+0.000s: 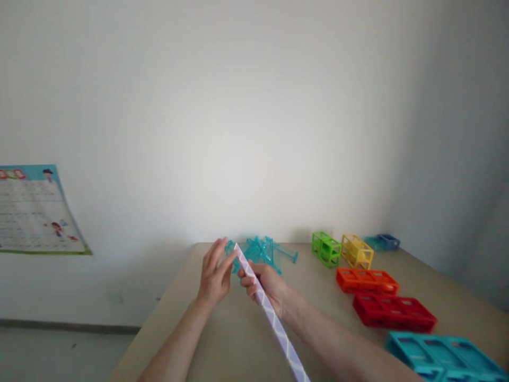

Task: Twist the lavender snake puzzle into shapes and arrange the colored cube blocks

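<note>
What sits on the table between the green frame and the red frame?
In the head view, the yellow frame and orange frame lie between the green frame and red frame.

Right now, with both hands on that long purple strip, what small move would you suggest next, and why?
Probably steady the purple strip with the right hand before reaching further. It slants above the table, and the left hand only touches its far tip, right by the pile of teal pieces.

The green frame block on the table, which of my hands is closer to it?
Right. Your right hand, gripping the long purple strip, sits closer to the green frame block. Your left hand touches the strip's far tip, farther left of the block.
</note>
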Tool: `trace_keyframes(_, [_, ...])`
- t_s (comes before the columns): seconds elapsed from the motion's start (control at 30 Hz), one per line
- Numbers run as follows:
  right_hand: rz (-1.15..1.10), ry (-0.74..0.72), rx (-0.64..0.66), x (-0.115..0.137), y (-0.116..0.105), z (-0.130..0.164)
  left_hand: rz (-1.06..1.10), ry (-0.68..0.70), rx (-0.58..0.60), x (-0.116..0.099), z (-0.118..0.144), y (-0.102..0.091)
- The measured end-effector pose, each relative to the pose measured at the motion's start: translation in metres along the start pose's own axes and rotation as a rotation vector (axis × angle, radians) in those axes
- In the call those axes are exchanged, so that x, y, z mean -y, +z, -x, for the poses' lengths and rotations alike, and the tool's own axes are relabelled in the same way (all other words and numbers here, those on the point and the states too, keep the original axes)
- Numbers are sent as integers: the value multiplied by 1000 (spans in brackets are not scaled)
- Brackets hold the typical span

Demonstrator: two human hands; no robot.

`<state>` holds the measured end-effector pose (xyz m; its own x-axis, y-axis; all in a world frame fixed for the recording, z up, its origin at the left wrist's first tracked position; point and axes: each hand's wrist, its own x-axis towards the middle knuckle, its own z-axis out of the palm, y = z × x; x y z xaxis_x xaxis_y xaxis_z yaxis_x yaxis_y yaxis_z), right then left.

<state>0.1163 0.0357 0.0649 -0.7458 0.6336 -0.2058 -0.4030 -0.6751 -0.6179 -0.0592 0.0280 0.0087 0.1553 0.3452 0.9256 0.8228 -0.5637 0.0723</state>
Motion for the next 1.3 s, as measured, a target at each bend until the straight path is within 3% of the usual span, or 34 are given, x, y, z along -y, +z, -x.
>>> trace_keyframes(0.07, [11,47,-16,-13,-12,-1,-41,192,196,-2,-4,-3])
trace_keyframes(0.17, [46,66,-40,-23,-27,2,-3,294,326,-3,-6,-2])
trace_keyframes(0.27, [111,62,-44,-25,-38,6,72,314,381,0,-6,1])
trace_keyframes(0.43, [327,83,32,-18,-51,6,70,271,342,5,-7,1])
trace_keyframes(0.57, [367,138,77,-10,-58,0,31,258,442,1,-11,-1])
trace_keyframes(0.7, [372,41,80,-11,-54,1,136,110,498,-6,-10,-3])
trace_keyframes(0.83, [486,-181,22,-15,-44,4,353,-290,469,-14,-1,-3])
trace_keyframes(0.9, [565,-209,5,-15,-43,3,474,-476,487,-17,3,-2])
trace_keyframes(0.97, [548,-110,30,-14,-46,0,545,-554,442,-19,4,-1])
trace_keyframes(1.03, [481,-5,57,-13,-51,-2,554,-548,382,-19,3,0])
trace_keyframes(1.1, [430,46,51,-12,-56,-4,554,-514,395,-17,3,1])
trace_keyframes(1.2, [415,123,52,-13,-65,-5,626,-530,567,-14,3,0])
trace_keyframes(1.3, [468,210,115,-17,-71,-7,859,-640,773,-12,4,1])
